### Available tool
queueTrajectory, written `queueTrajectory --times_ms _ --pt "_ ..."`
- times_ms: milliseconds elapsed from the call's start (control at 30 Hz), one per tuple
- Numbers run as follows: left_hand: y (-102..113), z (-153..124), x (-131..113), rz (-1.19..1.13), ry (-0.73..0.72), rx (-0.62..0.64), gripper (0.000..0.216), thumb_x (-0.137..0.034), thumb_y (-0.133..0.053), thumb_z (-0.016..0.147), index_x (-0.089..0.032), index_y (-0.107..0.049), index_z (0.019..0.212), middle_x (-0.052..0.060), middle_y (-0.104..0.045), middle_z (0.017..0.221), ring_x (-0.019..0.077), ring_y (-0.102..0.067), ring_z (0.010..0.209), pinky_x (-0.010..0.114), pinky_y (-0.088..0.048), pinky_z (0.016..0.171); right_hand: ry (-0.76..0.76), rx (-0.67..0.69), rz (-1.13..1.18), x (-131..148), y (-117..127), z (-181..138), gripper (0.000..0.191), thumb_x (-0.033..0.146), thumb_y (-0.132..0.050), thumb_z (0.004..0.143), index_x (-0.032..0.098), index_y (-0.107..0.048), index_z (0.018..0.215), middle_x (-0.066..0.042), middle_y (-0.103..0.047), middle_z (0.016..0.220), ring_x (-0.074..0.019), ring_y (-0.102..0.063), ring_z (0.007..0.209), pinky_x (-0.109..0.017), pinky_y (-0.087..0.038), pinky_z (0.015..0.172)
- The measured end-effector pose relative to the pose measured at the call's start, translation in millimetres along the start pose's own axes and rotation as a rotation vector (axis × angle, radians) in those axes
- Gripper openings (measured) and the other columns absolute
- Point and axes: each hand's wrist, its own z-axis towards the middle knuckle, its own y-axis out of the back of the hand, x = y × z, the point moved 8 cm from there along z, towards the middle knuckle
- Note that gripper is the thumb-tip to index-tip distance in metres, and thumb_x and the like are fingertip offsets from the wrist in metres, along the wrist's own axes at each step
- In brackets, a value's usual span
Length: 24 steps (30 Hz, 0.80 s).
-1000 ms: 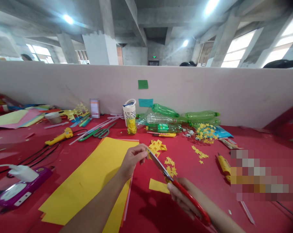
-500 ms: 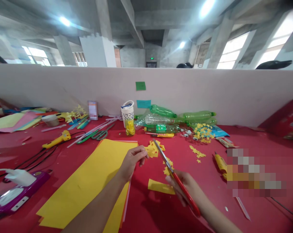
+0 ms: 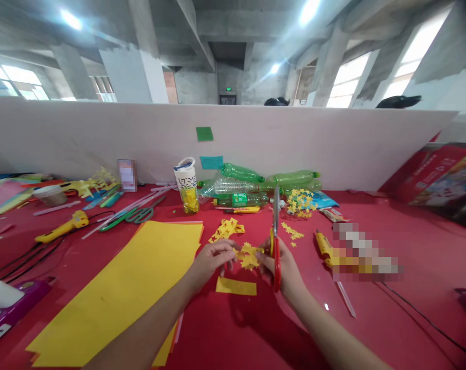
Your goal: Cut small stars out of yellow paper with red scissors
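Observation:
My left hand (image 3: 214,261) has its fingers bent at the left edge of a small piece of yellow paper stars (image 3: 249,256), pinching it. Opposite, my right hand (image 3: 285,264) grips red-handled scissors (image 3: 276,252), their blades upright and pointing away from me; its thumb and fingertip also touch the right edge of the star piece. Just below the hands lies a yellow paper strip (image 3: 236,287). Beyond them is a heap of yellow paper cutouts (image 3: 228,229). A stack of yellow paper sheets (image 3: 121,288) extends under my left forearm.
Plastic bottles (image 3: 252,187) and a white patterned cup (image 3: 186,185) line the partition. Loose star cutouts (image 3: 302,202) lie at back right. A yellow glue gun (image 3: 325,250) is at right; another glue gun (image 3: 63,227), green scissors (image 3: 119,219) and a purple power strip (image 3: 17,308) are at left.
My left hand has left the cutout heap and come nearer to me, onto the star piece. My right hand has turned the scissors more upright and met the star piece. The view has swung right.

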Motion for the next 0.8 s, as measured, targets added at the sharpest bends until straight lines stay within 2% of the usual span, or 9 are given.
queueTrajectory --times_ms 33,100,267,367,467,533,667,733,800 --pt "5.0 2.0 -6.1 0.136 -0.063 -0.028 0.025 -0.033 -0.050 0.079 -0.015 -0.059 0.064 0.006 -0.057 0.092 0.0109 -0.050 0.059 0.025 -0.040 0.052 0.012 -0.026 0.015 0.8 5.4 3.0 0.039 0.042 -0.069 0.066 0.022 -0.039 0.080 0.011 -0.045 0.048 -0.0068 -0.042 0.035 -0.016 -0.030 0.034" --pt "4.5 5.6 -16.1 0.435 -0.178 -0.025 0.023 -0.029 -0.048 0.080 -0.016 -0.056 0.063 0.004 -0.054 0.083 0.0137 -0.051 0.069 0.026 -0.041 0.063 0.039 -0.074 0.049 2.2 16.1 9.0 0.039 0.041 -0.068 0.067 0.023 -0.037 0.083 0.011 -0.045 0.050 -0.0066 -0.043 0.037 -0.016 -0.029 0.034" --pt "-36.8 15.8 -9.3 1.081 -0.340 0.183 0.022 -0.023 -0.040 0.083 -0.018 -0.056 0.069 0.003 -0.050 0.077 0.0157 -0.049 0.071 0.027 -0.037 0.064 0.080 -0.074 0.108 1.7 23.8 17.5 0.037 0.038 -0.067 0.069 0.023 -0.037 0.085 0.012 -0.045 0.050 -0.0055 -0.042 0.036 -0.015 -0.030 0.035" --pt "-52.5 22.8 0.8 1.284 -0.380 0.226 0.020 -0.022 -0.042 0.080 -0.018 -0.058 0.069 0.005 -0.052 0.077 0.0168 -0.048 0.068 0.028 -0.034 0.058 0.081 -0.030 0.108 1.1 18.3 16.0 0.035 0.036 -0.067 0.070 0.023 -0.038 0.085 0.013 -0.046 0.048 -0.0051 -0.041 0.034 -0.014 -0.029 0.034" --pt "-54.2 28.6 8.8 1.292 -0.364 0.247 0.013 -0.024 -0.049 0.075 -0.017 -0.058 0.068 0.006 -0.053 0.078 0.0168 -0.049 0.065 0.028 -0.034 0.056 0.080 0.018 0.100 3.9 11.3 11.3 0.032 0.033 -0.066 0.070 0.022 -0.039 0.084 0.012 -0.047 0.046 -0.0054 -0.041 0.033 -0.014 -0.030 0.033" --pt "-46.6 32.8 10.7 1.225 -0.331 0.198 0.012 -0.027 -0.053 0.074 -0.017 -0.058 0.069 0.006 -0.054 0.078 0.0174 -0.050 0.067 0.028 -0.037 0.058 0.081 0.043 0.094 7.4 7.3 7.8 0.031 0.032 -0.066 0.070 0.022 -0.040 0.083 0.012 -0.047 0.047 -0.0055 -0.042 0.034 -0.014 -0.031 0.034" --pt "-27.9 37.6 9.9 1.044 -0.317 0.089 0.018 -0.034 -0.060 0.069 -0.018 -0.059 0.077 0.008 -0.058 0.089 0.0239 -0.053 0.083 0.032 -0.040 0.072 0.080 0.060 0.094 11.4 3.1 3.7 0.034 0.030 -0.070 0.066 0.021 -0.040 0.079 0.012 -0.047 0.049 -0.0047 -0.043 0.036 -0.014 -0.032 0.035" --pt "-16.1 37.6 8.1 0.916 -0.289 0.017 0.017 -0.031 -0.061 0.068 -0.018 -0.059 0.079 0.009 -0.059 0.091 0.0265 -0.053 0.089 0.035 -0.040 0.077 0.075 0.064 0.102 9.4 2.2 4.0 0.035 0.032 -0.071 0.066 0.022 -0.040 0.080 0.012 -0.047 0.048 -0.0050 -0.043 0.035 -0.015 -0.031 0.035" --pt "-4.3 35.0 8.0 0.752 -0.194 -0.050 0.009 -0.021 -0.059 0.066 -0.017 -0.058 0.074 0.007 -0.060 0.082 0.0248 -0.055 0.081 0.034 -0.040 0.073 0.067 0.067 0.116 5.3 1.7 5.3 0.034 0.034 -0.069 0.067 0.022 -0.041 0.082 0.012 -0.048 0.047 -0.0058 -0.043 0.035 -0.015 -0.030 0.034"
